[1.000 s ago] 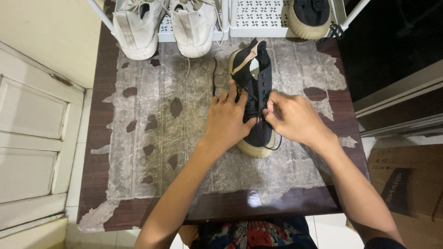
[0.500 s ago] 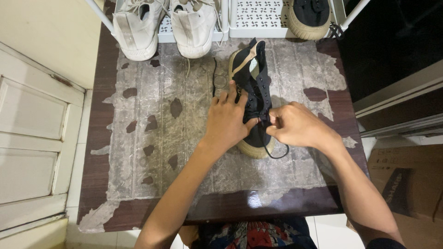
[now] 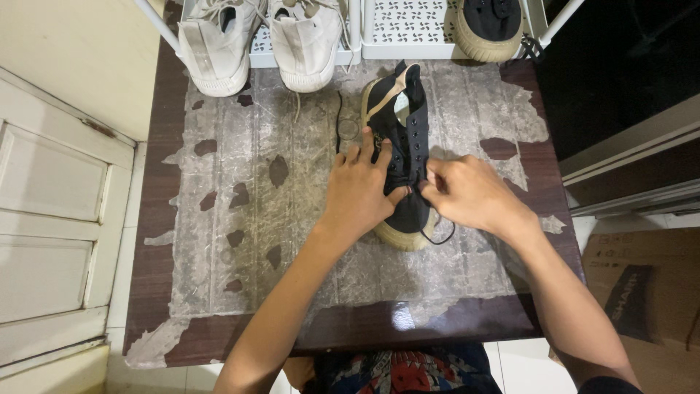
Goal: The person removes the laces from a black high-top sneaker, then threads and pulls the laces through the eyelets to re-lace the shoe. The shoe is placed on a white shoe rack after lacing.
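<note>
A black high-top canvas shoe [image 3: 403, 124] with a tan rubber sole lies on the worn table [image 3: 240, 219], toe toward me. My left hand [image 3: 359, 191] rests on its left side and holds it down, thumb by the eyelets. My right hand [image 3: 467, 193] pinches the black shoelace [image 3: 436, 236] at the lower eyelets; a loop of lace hangs off the shoe's right side near the toe. Another stretch of lace [image 3: 340, 120] trails on the table left of the shoe.
A white perforated rack [image 3: 408, 29] at the table's far edge carries two off-white sneakers [image 3: 219, 36] and a second black shoe [image 3: 490, 25]. A white panelled door [image 3: 51, 219] is at left, a cardboard box [image 3: 642, 292] at lower right.
My right hand drew the lace out to the right, then came back up toward the eyelets; the lace loop by the toe grew. The left hand and shoe stayed put.
</note>
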